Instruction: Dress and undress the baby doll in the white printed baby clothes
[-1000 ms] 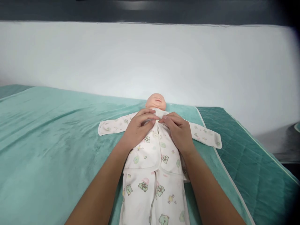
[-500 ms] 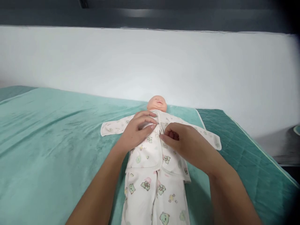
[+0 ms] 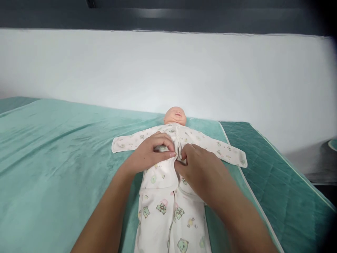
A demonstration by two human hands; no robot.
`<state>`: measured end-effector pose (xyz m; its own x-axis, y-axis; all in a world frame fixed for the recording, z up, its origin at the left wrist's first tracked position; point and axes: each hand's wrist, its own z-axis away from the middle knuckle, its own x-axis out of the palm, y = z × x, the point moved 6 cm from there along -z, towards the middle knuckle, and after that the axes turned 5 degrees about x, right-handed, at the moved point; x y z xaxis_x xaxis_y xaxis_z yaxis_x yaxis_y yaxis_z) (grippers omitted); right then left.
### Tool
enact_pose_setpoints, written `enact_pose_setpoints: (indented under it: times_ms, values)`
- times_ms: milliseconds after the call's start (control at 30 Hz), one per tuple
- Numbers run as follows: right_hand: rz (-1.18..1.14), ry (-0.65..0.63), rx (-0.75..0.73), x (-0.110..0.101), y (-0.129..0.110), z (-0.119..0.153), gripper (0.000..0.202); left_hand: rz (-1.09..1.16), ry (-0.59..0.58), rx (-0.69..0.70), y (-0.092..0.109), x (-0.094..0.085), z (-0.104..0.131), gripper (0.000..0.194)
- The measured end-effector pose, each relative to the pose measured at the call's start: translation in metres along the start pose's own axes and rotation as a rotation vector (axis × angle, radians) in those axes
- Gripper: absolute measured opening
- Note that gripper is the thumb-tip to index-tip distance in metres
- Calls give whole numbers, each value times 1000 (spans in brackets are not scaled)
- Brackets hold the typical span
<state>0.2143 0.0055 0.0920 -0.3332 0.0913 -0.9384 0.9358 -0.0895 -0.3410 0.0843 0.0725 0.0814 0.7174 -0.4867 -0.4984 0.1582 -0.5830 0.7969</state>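
A baby doll [image 3: 175, 116] lies on its back, dressed in a white bear-print baby jacket [image 3: 160, 177] with both sleeves spread out sideways. White trousers [image 3: 171, 218] in the same print cover its legs. My left hand [image 3: 158, 149] pinches the jacket's front edge at the chest between thumb and fingers. Opposite it, my right hand [image 3: 196, 163] is closed on the same front opening, its fingertips partly hidden behind the hand. Between the two hands the front edges are lifted and slightly parted. Any fastener there is too small to make out.
A light green blanket [image 3: 65, 158] lies under the doll. To the right is a darker quilted green cover [image 3: 276, 168] with pale piping. Behind stands a white wall [image 3: 158, 70], with a dark band [image 3: 197, 17] above it.
Both hands have moved down the jacket front toward me. The left fingers have closed from resting flat to pinching the edge, and the right hand has come in closer to the opening.
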Motion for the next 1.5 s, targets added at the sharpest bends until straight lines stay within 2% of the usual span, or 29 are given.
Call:
enact_pose_setpoints:
  times_ms: [200, 433, 567, 767, 1000, 1267, 1500]
  values:
    - [-168, -42, -46, -1, 8, -3, 24, 149, 18, -60, -2, 1, 2, 14]
    - [-717, -324, -68, 7, 32, -15, 27, 65, 5, -75, 0, 5, 1, 16]
    - [-933, -317, -43, 14, 34, -20, 29, 37, -20, -67, 4, 7, 0, 18]
    - [-984, -297, -50, 18, 28, -21, 27, 23, -49, -34, 6, 9, -1, 28]
    - [-857, -257, -145, 14, 25, -20, 29, 44, -62, -9, 6, 9, -1, 26]
    - [-895, -296, -134, 15, 31, -21, 41, -28, -77, 11, 10, 11, -3, 27]
    - [-932, -301, -126, 18, 35, -22, 38, -96, -81, 4, 12, 11, -4, 28]
